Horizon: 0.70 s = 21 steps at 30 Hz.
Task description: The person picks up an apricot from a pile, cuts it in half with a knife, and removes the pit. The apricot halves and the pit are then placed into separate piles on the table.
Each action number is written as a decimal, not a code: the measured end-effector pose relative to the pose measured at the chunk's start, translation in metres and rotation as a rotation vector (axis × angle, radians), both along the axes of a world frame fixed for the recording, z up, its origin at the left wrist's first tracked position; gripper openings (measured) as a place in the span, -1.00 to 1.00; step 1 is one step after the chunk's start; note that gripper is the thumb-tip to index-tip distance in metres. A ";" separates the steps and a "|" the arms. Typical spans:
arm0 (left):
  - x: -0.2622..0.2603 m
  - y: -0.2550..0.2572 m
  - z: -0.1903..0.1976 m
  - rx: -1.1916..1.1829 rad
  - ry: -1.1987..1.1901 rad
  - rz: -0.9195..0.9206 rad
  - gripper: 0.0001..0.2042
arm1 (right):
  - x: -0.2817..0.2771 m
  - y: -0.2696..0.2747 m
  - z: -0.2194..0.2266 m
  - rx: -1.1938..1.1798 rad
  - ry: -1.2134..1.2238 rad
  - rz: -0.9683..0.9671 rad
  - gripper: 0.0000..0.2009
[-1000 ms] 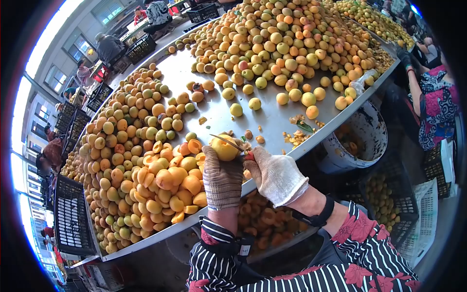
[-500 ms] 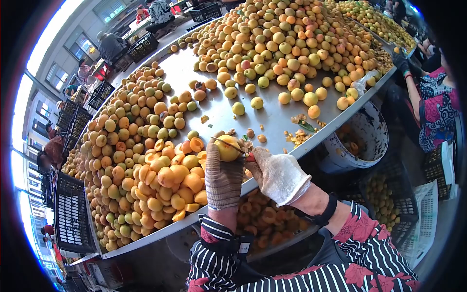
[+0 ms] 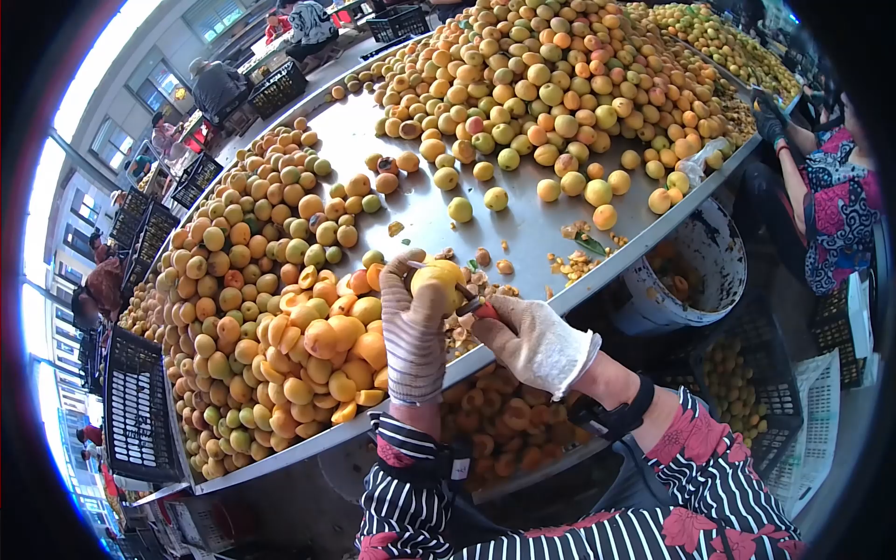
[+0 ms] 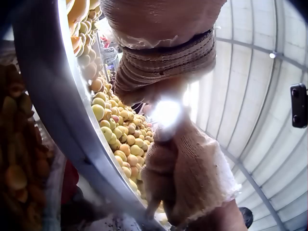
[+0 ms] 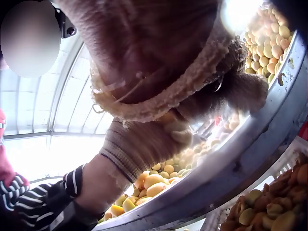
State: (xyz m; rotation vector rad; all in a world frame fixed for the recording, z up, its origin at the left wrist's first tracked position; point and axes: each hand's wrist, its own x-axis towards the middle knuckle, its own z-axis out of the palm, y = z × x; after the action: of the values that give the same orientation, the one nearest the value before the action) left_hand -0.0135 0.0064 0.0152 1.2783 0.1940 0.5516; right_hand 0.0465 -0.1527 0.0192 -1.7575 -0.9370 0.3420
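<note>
In the head view my gloved left hand (image 3: 416,327) grips a yellow apricot (image 3: 439,276) above the table's near edge. Beside it, my gloved right hand (image 3: 537,343) holds a small knife by its red handle (image 3: 484,311), the blade pointing at the fruit. Both wrist views show the two hands close together, the left glove (image 5: 144,144) striped; glare hides the blade in the left wrist view. Halved apricots (image 3: 322,347) lie heaped just left of my left hand.
Whole apricots (image 3: 560,75) are piled across the metal table (image 3: 425,219), whose raised rim runs near me. Pits and scraps (image 3: 579,266) lie right of the hands. A white bucket (image 3: 644,297) stands below the edge, with a container of halves (image 3: 509,425) underneath. Another person's gloved hand (image 3: 770,119) is at right.
The blade, earlier lying across the apricot, has drawn back toward the right. My left hand has turned around the fruit, and the right hand has moved slightly away and down.
</note>
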 end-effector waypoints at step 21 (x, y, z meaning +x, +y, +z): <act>-0.006 -0.010 0.014 -0.011 -0.038 -0.013 -0.21 | -0.010 -0.007 0.016 0.070 0.031 -0.014 -0.79</act>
State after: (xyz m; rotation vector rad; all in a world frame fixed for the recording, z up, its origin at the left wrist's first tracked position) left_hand -0.0194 -0.0032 0.0294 1.2565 0.1571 0.5623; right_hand 0.0368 -0.1597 0.0352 -1.6895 -0.9041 0.3225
